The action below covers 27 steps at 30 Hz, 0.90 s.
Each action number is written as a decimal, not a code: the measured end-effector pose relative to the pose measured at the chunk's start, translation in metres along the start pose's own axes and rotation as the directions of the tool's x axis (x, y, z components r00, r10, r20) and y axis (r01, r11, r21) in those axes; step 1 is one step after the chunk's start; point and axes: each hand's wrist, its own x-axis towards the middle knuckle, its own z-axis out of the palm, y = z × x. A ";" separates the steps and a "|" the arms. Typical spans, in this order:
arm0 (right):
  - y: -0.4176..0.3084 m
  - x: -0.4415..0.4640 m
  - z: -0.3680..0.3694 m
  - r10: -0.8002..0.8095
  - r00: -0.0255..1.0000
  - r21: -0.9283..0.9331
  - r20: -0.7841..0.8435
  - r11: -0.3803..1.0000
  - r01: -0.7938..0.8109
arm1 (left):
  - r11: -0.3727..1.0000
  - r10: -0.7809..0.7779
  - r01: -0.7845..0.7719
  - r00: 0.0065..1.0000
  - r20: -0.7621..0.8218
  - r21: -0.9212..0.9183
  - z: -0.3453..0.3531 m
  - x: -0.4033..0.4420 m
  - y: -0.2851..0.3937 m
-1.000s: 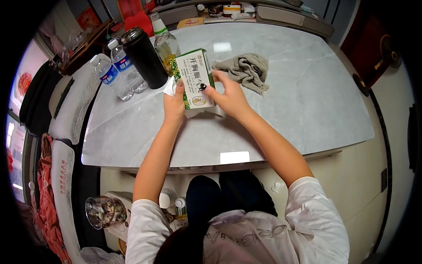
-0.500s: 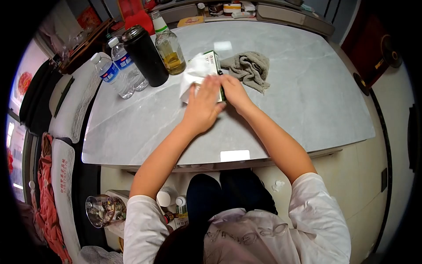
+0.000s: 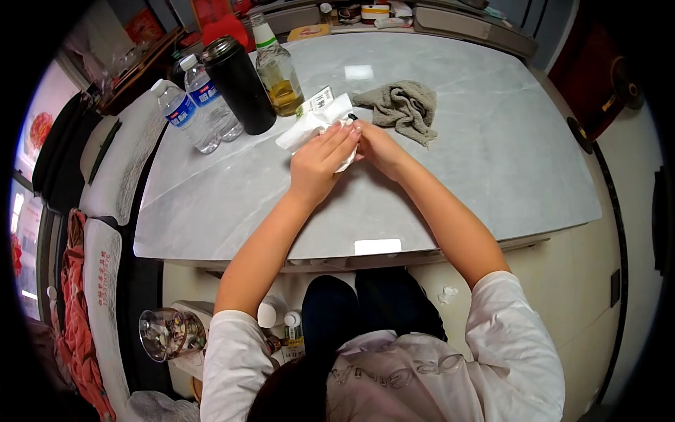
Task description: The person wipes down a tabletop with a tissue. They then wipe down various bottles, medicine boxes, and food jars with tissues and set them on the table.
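My left hand [image 3: 318, 165] lies over a crumpled white tissue [image 3: 304, 131], its fingers together and pressing the tissue against my right hand. My right hand [image 3: 378, 149] is curled closed beside it, and the hands meet above the near part of the table. A small black tip [image 3: 353, 117] pokes out by the right fingertips; the rest of that thing is hidden by hands and tissue. Just behind the tissue is a white and green box [image 3: 316, 100], partly covered. To the right of it lies a rumpled grey cloth [image 3: 402, 109].
Left of the box stand a glass bottle with yellowish liquid [image 3: 283, 95], a black flask [image 3: 240, 88] and two water bottles [image 3: 184, 118] [image 3: 211, 98]. They are on a grey marble-look table [image 3: 478, 162]. A clear container [image 3: 171, 334] sits low at left, beside the sofa.
My left hand has closed in on my right, gathering the tissue between them. The box, earlier directly beside my right hand, now shows behind the tissue. The view has shifted slightly.
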 end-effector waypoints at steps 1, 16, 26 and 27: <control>0.003 0.001 -0.002 0.036 0.997 0.062 0.070 0.997 -0.040 | 1.000 0.021 -0.020 0.999 -0.047 0.013 0.001 0.001 0.000; 0.001 0.001 -0.001 -0.099 0.978 -0.215 -0.183 0.975 0.058 | 0.465 -0.761 0.506 0.648 -0.035 -0.727 -0.004 -0.005 -0.025; -0.018 -0.007 -0.013 -0.377 0.923 -0.646 0.073 0.688 0.332 | 0.250 -0.904 0.681 0.419 0.087 -0.688 0.000 -0.015 -0.061; -0.013 -0.005 -0.014 -0.401 0.913 -0.614 0.073 0.704 0.358 | 0.058 -0.880 0.773 0.339 0.333 -0.632 -0.003 -0.011 -0.056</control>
